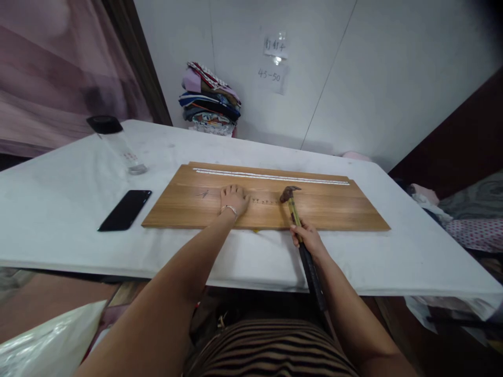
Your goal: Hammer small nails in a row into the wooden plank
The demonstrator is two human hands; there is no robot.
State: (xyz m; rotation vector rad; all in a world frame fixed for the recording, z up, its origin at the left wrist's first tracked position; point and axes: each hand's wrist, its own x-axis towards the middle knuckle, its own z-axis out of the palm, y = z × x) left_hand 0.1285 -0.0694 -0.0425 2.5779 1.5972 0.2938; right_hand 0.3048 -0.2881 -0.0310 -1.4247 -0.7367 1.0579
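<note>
A wooden board [338, 209] lies flat on the white table. My left hand [234, 199] rests palm down on it with the fingers spread. To the right of that hand, a row of small nails [264, 201] stands in the wood. My right hand [307, 236] is wrapped round the handle of a claw hammer [294, 212]. The hammer's head is low over the board at the right end of the nail row; whether it touches is unclear. Several loose nails [203, 193] lie on the board left of my left hand.
Two white strips [271, 177] run along the board's far edge. A black phone [124, 210] and a clear bottle with a dark lid [120, 144] are on the table [373, 267] at left. Folded clothes [211, 102] are stacked by the wall, below paper notes [275, 47].
</note>
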